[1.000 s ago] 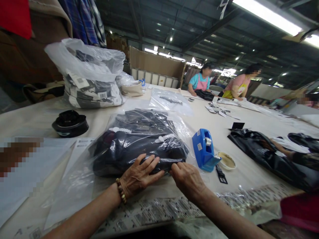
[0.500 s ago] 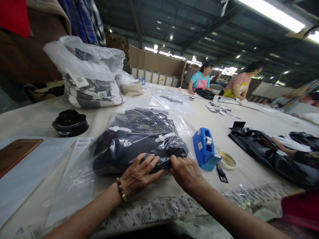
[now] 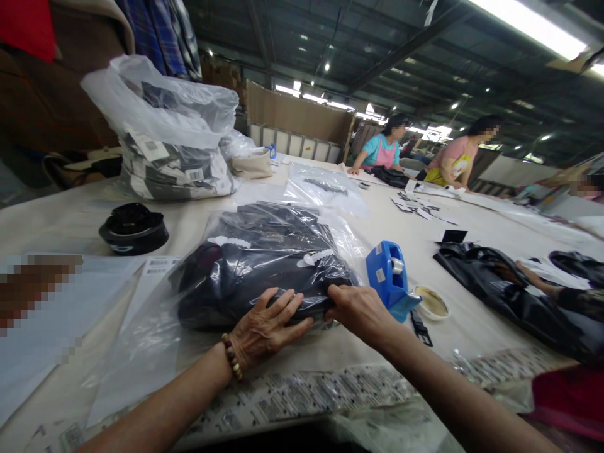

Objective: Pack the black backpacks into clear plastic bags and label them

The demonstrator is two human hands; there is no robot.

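A folded black garment (image 3: 264,267) lies on the table inside a clear plastic bag (image 3: 141,333), with two white clips or tags showing through the film. My left hand (image 3: 267,327), a beaded bracelet at its wrist, rests on the bag's near side with fingers stretched out and slightly apart. At the near right corner, the thumb and fingers of my right hand (image 3: 361,311) pinch the plastic bag. Just right of that hand stands a blue tape dispenser (image 3: 385,280). Beside it are a roll of tape (image 3: 431,303) and a black buckle (image 3: 419,330).
A black roll (image 3: 133,234) sits at left near white paper sheets (image 3: 101,270). Behind is a large filled plastic bag (image 3: 174,132). At right, another person's hand (image 3: 533,275) touches black garments (image 3: 491,277). Two people (image 3: 384,151) work across the table.
My right hand has shifted slightly to the right and up along the bag's near corner. My left hand stays almost in place on the bag.
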